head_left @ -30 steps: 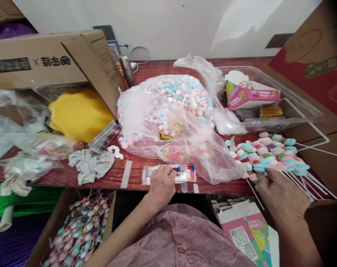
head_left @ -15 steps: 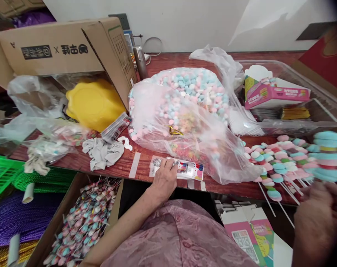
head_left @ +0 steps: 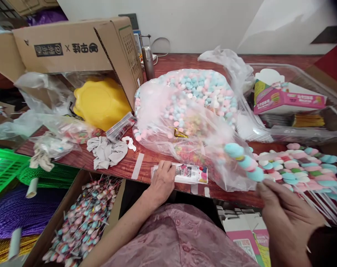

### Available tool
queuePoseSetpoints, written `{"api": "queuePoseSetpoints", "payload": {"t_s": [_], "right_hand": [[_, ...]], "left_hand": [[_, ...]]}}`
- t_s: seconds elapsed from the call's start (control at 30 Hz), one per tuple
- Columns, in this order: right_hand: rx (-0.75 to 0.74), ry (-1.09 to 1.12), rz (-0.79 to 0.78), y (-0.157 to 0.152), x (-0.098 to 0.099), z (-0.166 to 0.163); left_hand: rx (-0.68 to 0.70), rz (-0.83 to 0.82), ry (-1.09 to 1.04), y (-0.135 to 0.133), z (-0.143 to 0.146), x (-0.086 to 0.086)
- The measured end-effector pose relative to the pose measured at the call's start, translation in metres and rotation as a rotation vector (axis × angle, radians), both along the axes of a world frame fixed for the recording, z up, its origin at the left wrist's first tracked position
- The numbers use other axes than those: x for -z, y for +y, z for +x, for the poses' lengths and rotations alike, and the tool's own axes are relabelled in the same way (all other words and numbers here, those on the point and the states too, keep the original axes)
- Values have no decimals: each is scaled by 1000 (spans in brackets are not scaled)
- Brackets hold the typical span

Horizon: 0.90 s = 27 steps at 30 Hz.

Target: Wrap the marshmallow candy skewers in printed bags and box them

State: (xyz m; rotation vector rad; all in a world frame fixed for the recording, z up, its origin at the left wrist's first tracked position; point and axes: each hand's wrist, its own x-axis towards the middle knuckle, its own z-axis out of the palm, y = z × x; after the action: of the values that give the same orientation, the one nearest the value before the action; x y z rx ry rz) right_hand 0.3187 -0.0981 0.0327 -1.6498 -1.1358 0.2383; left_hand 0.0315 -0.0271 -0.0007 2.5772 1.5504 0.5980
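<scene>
From the head view, our right hand (head_left: 289,218) pinches a candy skewer (head_left: 244,161) raised over the worktop's (head_left: 157,157) front edge, tip toward the candy bag (head_left: 185,111). Our left hand (head_left: 163,181) presses flat, fingers loosely bent, on a printed sleeve (head_left: 190,173) at that edge. Little bare wood stays free between bag and edge. The skewer pile (head_left: 302,168) lies to the right. The carton's (head_left: 74,48) print shows upside down; we cannot read it.

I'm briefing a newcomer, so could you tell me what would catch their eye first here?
Mid-table, the big clear bag of pastel candies dominates. The right hand holds a marshmallow skewer before it, beside the skewer pile; the left hand rests on a small printed packet.
</scene>
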Motion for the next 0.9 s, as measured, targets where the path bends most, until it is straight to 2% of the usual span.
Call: {"api": "queuePoseSetpoints", "payload": {"t_s": [0.13, 0.33, 0.57, 0.7, 0.77, 0.9], "right_hand": [[-97, 94, -23, 18, 1, -17], [-189, 108, -73, 23, 9, -17], [-320, -7, -114, 28, 10, -15], [-298, -34, -125, 31, 14, -10], [-304, -34, -120, 31, 17, -9], [-374, -28, -117, 32, 20, -6]], "left_hand": [[41, 21, -134, 2, -2, 3], [-50, 29, -405, 10, -4, 0], [20, -115, -178, 4, -10, -4], [13, -138, -124, -1, -17, -6], [20, -129, -184, -1, -20, -5], [-12, -187, -488, 3, -22, -1]]}}
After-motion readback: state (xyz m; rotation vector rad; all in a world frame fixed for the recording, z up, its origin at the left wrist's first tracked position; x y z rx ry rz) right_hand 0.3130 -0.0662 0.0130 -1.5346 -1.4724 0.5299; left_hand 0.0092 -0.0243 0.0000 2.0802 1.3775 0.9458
